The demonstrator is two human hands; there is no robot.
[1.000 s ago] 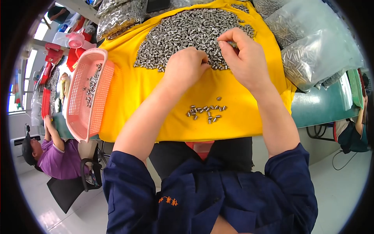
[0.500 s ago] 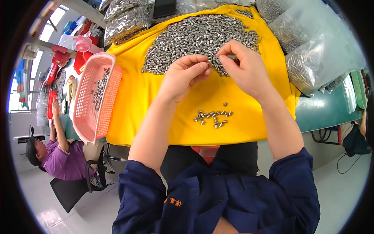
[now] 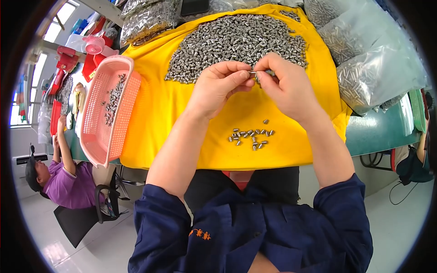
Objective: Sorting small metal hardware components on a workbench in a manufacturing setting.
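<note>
My left hand [image 3: 217, 91] and my right hand [image 3: 291, 88] meet above the near edge of a large heap of small silver metal cylinders [image 3: 232, 43]. Thumb and forefinger are pinched on each side. Between the fingertips shows a tiny thin metal piece [image 3: 253, 73], mostly covered, so its exact kind is unclear. Beneath the hands spreads a yellow cloth [image 3: 168, 123]. Closer to me on that cloth lies a loose group of several metal cylinders [image 3: 254, 140], apart from the heap.
A pink plastic basket [image 3: 87, 132] with some metal parts stands at the left. Clear bags of metal parts [image 3: 364, 82] crowd the right, more bags [image 3: 148, 25] and a dark phone [image 3: 195, 6] the back. A co-worker in purple [image 3: 75, 189] sits at far left.
My right hand has come down and inward, so its fingertips now meet those of my left hand at the small metal piece. The view has shifted slightly.
</note>
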